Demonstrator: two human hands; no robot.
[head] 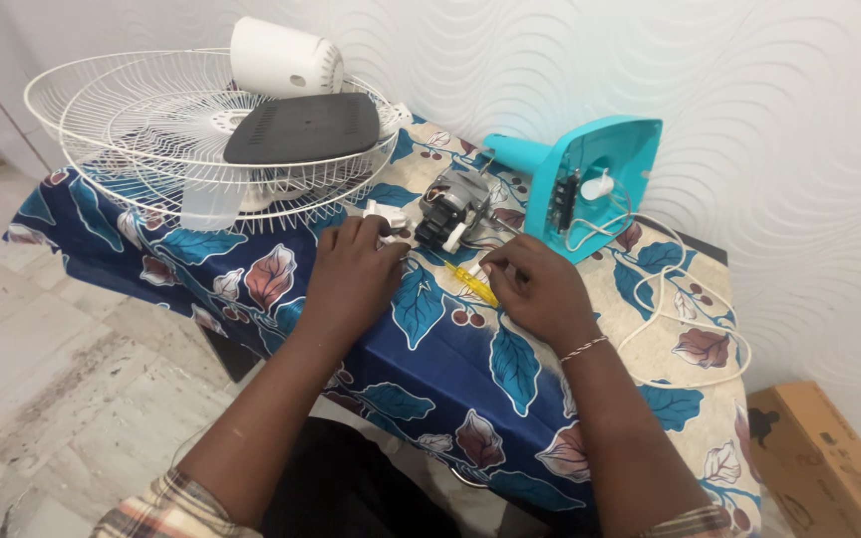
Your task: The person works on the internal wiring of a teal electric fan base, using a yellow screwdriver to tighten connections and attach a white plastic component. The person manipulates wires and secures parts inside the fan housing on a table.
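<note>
My left hand (351, 269) pinches a white plastic part (388, 216); my right hand (535, 284) grips the yellow screwdriver (471, 283). Fan motor (453, 209), mid-table: probably heavy, rigid; I'd grasp its metal body, avoiding wires.

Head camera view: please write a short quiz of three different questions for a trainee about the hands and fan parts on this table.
1. True or false: the turquoise plastic fan base lies on its side, wiring exposed.
2. Which hand touches the yellow-handled screwdriver? A. left hand B. right hand
3. Fill in: the black curved plastic cover rests on the white wire ____.

Key
1. True
2. B
3. fan guards; the grey metal fan motor sits between both hands.
</note>
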